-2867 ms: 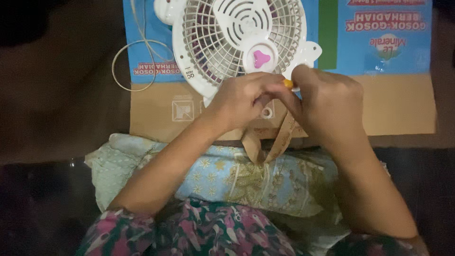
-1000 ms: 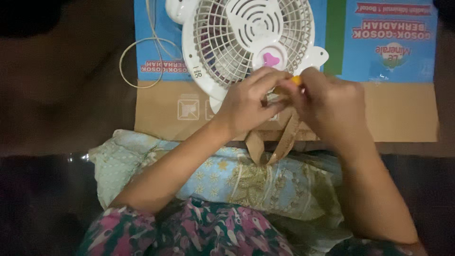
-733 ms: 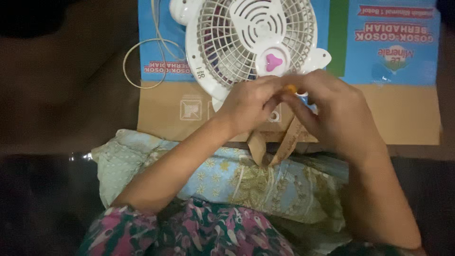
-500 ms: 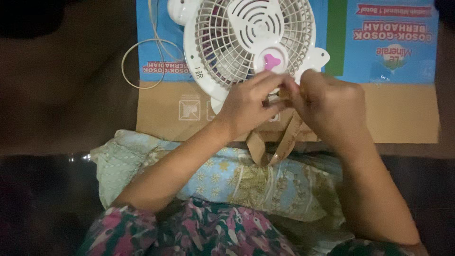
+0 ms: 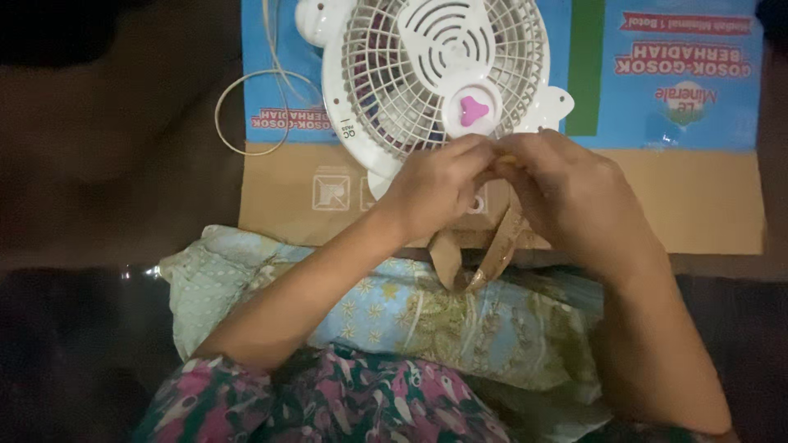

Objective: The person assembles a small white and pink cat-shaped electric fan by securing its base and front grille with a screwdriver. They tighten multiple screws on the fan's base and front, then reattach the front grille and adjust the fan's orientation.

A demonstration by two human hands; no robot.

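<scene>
We are seeing the left hand (image 5: 435, 193) and right hand (image 5: 566, 193) meeting fingertip to fingertip, pinching a small orange-tipped tool (image 5: 506, 158) at the near rim of the white fan (image 5: 435, 70), which is lying flat on the cardboard sheet (image 5: 698, 193)

Dim, grainy head view: light falls centre-top, edges sink into soft darkness.
</scene>
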